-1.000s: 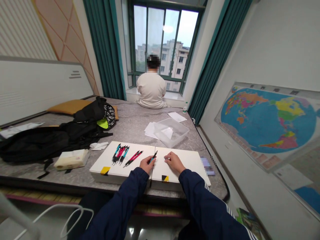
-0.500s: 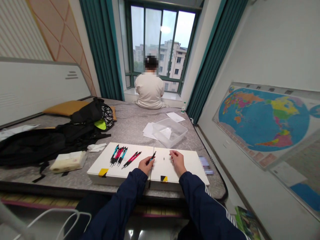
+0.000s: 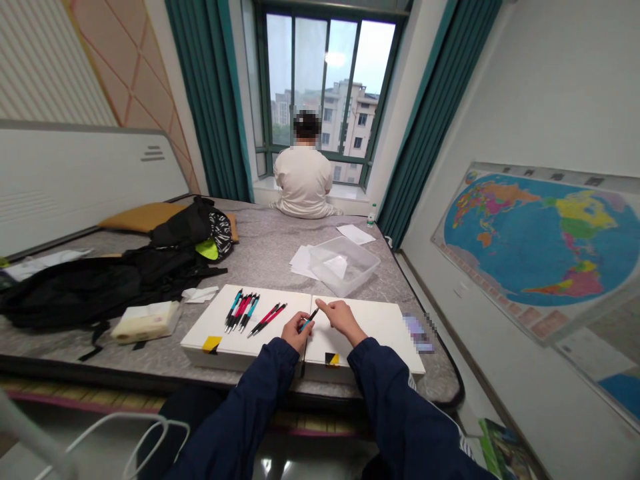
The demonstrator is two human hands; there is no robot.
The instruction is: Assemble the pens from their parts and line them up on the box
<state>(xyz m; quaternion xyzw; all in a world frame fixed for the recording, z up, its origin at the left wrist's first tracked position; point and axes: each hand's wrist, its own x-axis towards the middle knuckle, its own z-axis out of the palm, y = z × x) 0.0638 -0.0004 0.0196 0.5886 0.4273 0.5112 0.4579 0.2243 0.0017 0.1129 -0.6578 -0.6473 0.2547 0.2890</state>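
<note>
My left hand (image 3: 297,332) is closed around a pen (image 3: 307,323) with a blue and black barrel, its upper end tilted up to the right. My right hand (image 3: 343,319) has its thumb and curled fingers at that upper end; whether they pinch a small part there is too small to tell. Both hands are above two white boxes (image 3: 370,333) set side by side. On the left box lie several red and blue pens (image 3: 242,312) in a row. Two red pens (image 3: 267,320) lie apart, nearer my left hand.
Behind the boxes are a clear plastic bin (image 3: 367,272) and paper sheets (image 3: 301,261). A tissue pack (image 3: 145,323) and black backpack (image 3: 105,283) lie on the left. A person (image 3: 304,179) sits by the window, facing away. A bottle (image 3: 371,215) stands at the far right.
My right hand has moved left to the upper end of the pen in my left hand. The small dark piece that lay on the right box no longer shows.
</note>
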